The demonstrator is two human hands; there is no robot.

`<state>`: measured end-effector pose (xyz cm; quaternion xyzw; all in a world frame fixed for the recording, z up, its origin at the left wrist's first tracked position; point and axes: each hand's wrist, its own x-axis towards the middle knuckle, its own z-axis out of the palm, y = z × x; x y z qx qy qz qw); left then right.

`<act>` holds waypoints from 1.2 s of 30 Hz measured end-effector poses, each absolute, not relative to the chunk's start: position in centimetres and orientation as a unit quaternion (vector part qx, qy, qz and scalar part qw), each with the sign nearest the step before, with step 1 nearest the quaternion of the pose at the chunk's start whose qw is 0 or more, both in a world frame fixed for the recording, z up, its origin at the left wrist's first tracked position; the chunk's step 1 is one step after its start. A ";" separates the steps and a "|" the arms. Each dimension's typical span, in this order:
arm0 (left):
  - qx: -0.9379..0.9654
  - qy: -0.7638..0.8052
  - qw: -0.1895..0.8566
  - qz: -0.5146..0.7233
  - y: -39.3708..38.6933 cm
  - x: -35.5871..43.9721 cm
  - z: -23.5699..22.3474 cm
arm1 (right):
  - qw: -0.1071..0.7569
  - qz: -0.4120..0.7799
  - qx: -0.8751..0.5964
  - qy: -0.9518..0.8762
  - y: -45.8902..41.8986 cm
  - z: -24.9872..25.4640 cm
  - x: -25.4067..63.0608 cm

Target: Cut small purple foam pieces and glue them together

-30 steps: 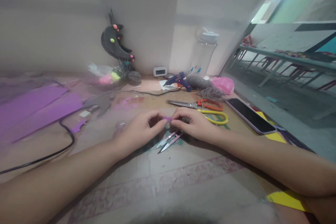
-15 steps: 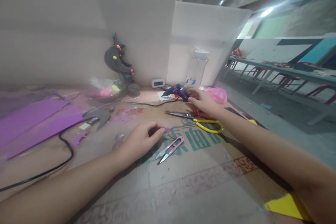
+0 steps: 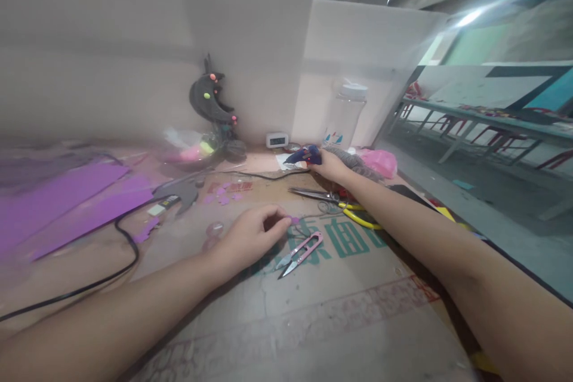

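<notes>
My left hand rests low over the table with thumb and forefinger pinched on a small purple piece, perhaps foam or paper. Just right of it lies a pair of pink thread snips, blades toward me. At the back of the table my right hand is closed around the handle of a blue glue gun, whose nozzle points left over a white scrap. Under my right forearm are yellow-handled scissors, partly covered.
Purple sheets and a black cord lie at left. A dark crescent ornament stands against the back panel, near a small digital clock and a clear bottle. Pink plastic and grey yarn sit back right.
My right hand has moved onto the glue gun and closed around its handle. My left hand keeps its pinch on the purple piece. The whole view has shifted slightly.
</notes>
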<state>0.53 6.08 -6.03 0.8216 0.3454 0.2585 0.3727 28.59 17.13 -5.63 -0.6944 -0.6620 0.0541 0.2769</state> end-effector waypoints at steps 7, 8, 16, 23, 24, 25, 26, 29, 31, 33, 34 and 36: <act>0.816 0.348 0.374 0.269 6.3 0.5 -6.4 | 0.336 0.079 -0.687 -0.639 13.9 -3.5 29.3; 0.813 0.350 0.377 0.273 6.3 0.4 -6.5 | 0.344 0.088 -0.683 -0.638 12.9 -3.1 29.2; 0.777 0.388 0.389 0.307 6.6 0.3 -6.6 | 0.431 0.211 -0.558 -0.678 3.4 -3.6 26.5; 0.751 0.391 0.411 0.338 6.8 0.5 -6.5 | 0.401 0.148 -0.574 -0.698 0.2 -4.4 26.0; 0.749 0.393 0.411 0.341 6.8 0.5 -6.5 | 0.389 0.142 -0.572 -0.708 0.0 -4.2 25.8; 0.748 0.394 0.410 0.343 6.8 0.5 -6.4 | 0.378 0.140 -0.568 -0.717 -0.1 -4.0 25.7; 0.749 0.394 0.408 0.344 6.8 0.4 -6.4 | 0.371 0.139 -0.563 -0.725 -0.3 -3.8 25.5; 0.756 0.387 0.400 0.346 6.8 0.4 -6.6 | 0.370 0.136 -0.541 -0.743 -0.4 -3.7 25.2; 0.761 0.381 0.397 0.345 6.8 0.3 -6.7 | 0.366 0.127 -0.520 -0.761 -0.2 -4.0 25.2; 0.762 0.382 0.393 0.344 6.8 0.3 -6.6 | 0.351 0.115 -0.512 -0.775 0.1 -4.4 25.4; 0.762 0.385 0.392 0.342 6.7 0.3 -6.6 | 0.347 0.108 -0.514 -0.777 0.2 -4.6 25.6; 0.761 0.392 0.391 0.338 6.6 0.4 -6.4 | 0.348 0.100 -0.520 -0.774 0.4 -5.1 25.8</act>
